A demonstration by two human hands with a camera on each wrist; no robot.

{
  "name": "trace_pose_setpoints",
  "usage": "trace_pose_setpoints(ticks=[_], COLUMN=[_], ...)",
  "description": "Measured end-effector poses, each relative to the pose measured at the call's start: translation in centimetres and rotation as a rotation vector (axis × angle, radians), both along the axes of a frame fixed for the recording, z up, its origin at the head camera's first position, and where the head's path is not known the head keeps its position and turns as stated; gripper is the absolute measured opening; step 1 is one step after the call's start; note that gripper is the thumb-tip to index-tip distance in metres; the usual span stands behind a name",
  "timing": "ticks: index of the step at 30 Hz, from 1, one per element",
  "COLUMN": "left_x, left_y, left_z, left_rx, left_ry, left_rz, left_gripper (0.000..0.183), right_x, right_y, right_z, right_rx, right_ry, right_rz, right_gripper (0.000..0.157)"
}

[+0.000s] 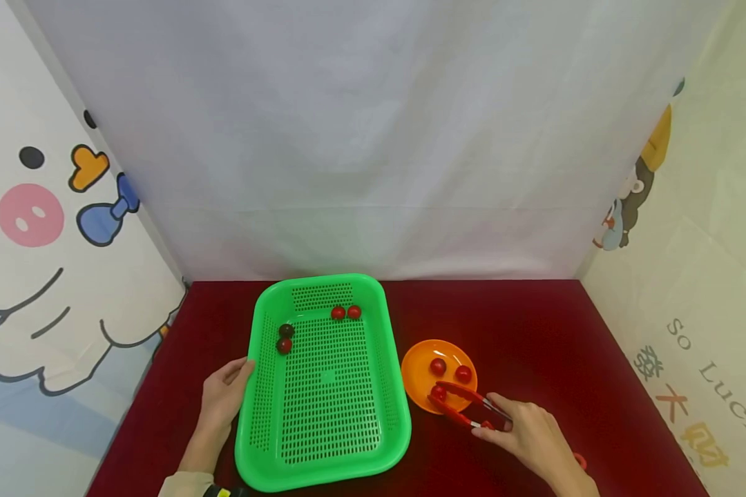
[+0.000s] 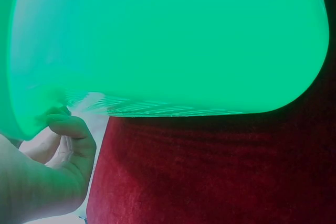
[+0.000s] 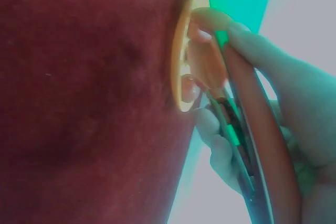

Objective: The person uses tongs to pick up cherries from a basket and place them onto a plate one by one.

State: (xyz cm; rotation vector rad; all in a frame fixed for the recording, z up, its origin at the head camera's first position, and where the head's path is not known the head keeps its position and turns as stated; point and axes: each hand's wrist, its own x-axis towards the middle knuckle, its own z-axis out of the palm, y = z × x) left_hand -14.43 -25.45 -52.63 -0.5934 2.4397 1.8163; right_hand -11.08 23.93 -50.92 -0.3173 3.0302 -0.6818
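- Small tomato on the near part of the orange plate, just right of the green basket; straddled by the tips of the red tongs.
- Pickup judged under way, lift not yet made; cannot tell firm pinch from mere contact at the tips.
- Left on the plate, outside the tips: far tomato and right-side tomato.
- Already in the basket: red pair toward the far right, darker pair by the left wall. Judged roughly midway, if bound for the basket.
- Right hand: grasping the tongs, thumb on one side, fingers on the other; reaching in from near right, tongs aimed far left.
- Left hand: gripping the basket's left rim, forearm coming from near left.
- Beneath plate and basket: dark red cloth.
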Motion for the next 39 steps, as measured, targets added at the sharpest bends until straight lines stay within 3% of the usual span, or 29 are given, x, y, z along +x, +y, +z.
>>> trace_pose_setpoints(ticks=[9,20,39], left_x=[0.0,0.0,0.1], left_y=[0.0,-0.1,0.0], left_z=[0.0,0.2,-0.1], left_rx=[0.026,0.063,0.018], left_ry=[0.0,0.015,0.007], left_rz=[0.009,0.005,0.004], left_gripper=[0.055,0.056,0.056], right_x=[-0.5,-0.6,-0.7], right_y=[-0.1,-0.2,0.0], right_z=[0.8,1.1,1.3], right_rx=[0.033,0.033,0.019], right_ry=[0.011,-0.033,-0.022], right_rz=[0.035,0.018,0.03], right_gripper=[0.058,0.058,0.059])
